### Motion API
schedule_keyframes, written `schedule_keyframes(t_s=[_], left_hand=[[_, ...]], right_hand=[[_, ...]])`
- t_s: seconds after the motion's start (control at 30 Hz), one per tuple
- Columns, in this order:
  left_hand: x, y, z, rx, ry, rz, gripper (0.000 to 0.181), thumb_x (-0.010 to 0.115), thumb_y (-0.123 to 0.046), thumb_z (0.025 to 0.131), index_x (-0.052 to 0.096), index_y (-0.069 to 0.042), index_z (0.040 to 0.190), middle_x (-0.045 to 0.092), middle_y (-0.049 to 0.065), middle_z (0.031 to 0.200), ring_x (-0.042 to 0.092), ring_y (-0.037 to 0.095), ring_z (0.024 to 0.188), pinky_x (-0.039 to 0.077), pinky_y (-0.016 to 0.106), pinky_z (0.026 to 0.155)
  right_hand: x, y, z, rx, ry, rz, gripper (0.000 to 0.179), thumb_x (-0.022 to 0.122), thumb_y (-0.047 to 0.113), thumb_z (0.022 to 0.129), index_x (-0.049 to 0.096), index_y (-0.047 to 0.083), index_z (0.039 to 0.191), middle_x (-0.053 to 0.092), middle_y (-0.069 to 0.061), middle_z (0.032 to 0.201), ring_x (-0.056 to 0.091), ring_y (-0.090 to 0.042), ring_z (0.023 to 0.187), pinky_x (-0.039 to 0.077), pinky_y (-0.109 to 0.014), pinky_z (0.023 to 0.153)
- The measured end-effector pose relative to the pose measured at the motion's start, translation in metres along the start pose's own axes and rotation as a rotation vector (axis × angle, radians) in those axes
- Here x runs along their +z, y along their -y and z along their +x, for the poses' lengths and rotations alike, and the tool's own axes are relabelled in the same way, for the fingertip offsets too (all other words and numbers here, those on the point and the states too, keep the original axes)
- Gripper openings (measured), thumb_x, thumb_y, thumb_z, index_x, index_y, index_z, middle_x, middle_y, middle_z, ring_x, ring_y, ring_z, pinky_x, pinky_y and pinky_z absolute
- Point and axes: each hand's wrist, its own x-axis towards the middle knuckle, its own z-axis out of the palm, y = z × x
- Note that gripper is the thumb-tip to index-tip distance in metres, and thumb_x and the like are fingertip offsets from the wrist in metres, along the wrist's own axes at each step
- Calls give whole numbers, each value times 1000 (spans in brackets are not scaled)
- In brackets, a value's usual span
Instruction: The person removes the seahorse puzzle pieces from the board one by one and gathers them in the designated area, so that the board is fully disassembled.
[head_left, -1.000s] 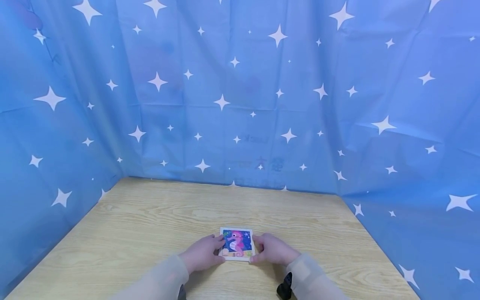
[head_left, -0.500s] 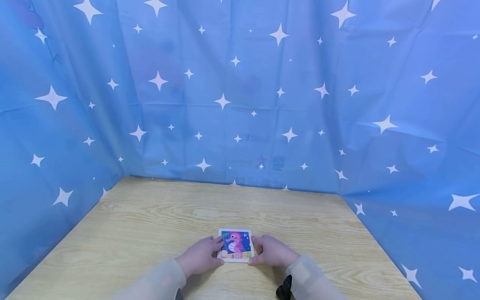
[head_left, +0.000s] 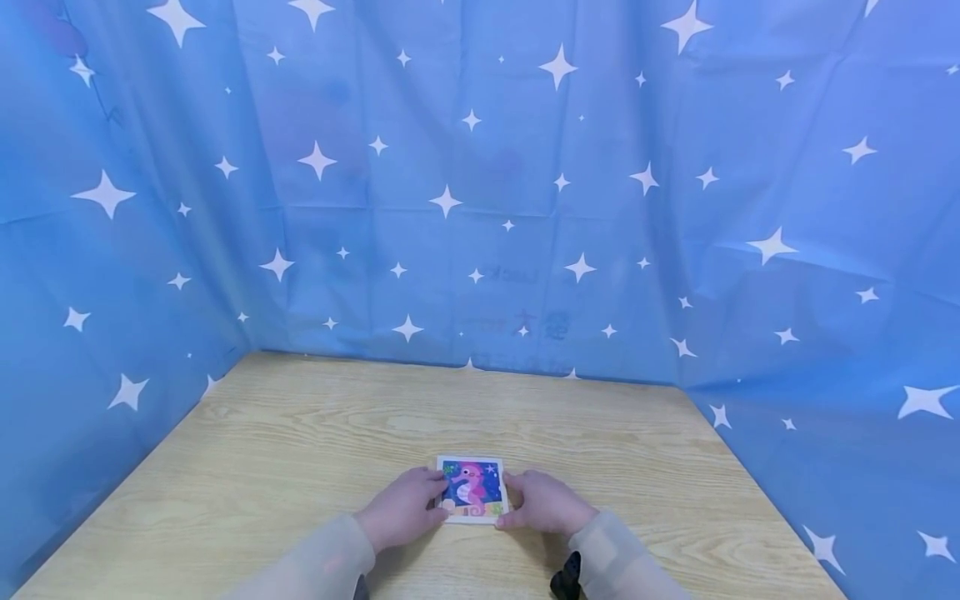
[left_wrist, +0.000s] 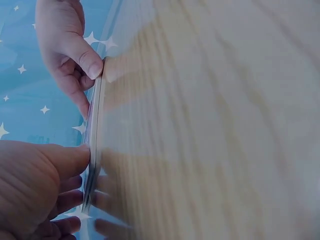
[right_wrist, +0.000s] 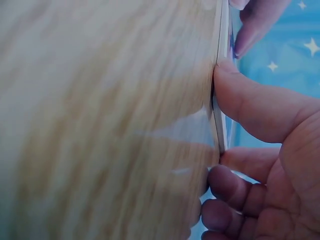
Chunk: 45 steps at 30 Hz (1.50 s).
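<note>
Seahorse picture (head_left: pixel 472 490), a squarish panel with a pale border, lies face up and level at the near part of the bench (head_left: pixel 337 433), set between my two hands. My left grip (head_left: pixel 403 507) takes its left side, spread just wide enough to span it: thumb at the near left corner, fingers lapping slightly over the side edge farther up. My right grip (head_left: pixel 549 502) has hold of the opposite side in much the same way, thumb at the near right corner, forefinger against the edge higher up; the right wrist view shows my remaining fingers curled below, close to the bench. A thin dark line runs under the panel's edge there; whether the panel lies fully down on the wood I cannot tell. Pale sleeves (head_left: pixel 326 550) cover my forearms, and a black device (head_left: pixel 566 577) sits by my right wrist. Behind the bench hangs a blue curtain (head_left: pixel 420 237) with white stars. The glossy wood mirrors my fingers.
</note>
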Motion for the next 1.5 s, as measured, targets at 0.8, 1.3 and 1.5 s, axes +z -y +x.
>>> schedule_keyframes(t_s=[0.8,1.3,1.5], left_hand=[[-1,-6,1,184,60,127,42,61,-27,94,60,-10,132,54,6,138,49,26,127,40,41,104],[-1,-8,-2,217,36,163,40,61,-27,93,61,-8,129,56,8,136,51,28,125,41,40,103],[0,-7,-1,232,40,168,42,61,-27,94,60,-7,130,54,9,137,50,26,126,41,38,103]], right_hand=[[-4,1,3,-24,30,9,76,79,36,78,50,0,138,55,-24,130,51,-40,118,40,-55,98],[-15,24,38,-126,-133,99,32,67,29,91,68,7,114,62,-1,102,56,-17,90,49,-38,75],[3,42,57,-166,-125,105,16,67,19,91,70,9,103,58,1,97,54,-15,88,48,-35,77]])
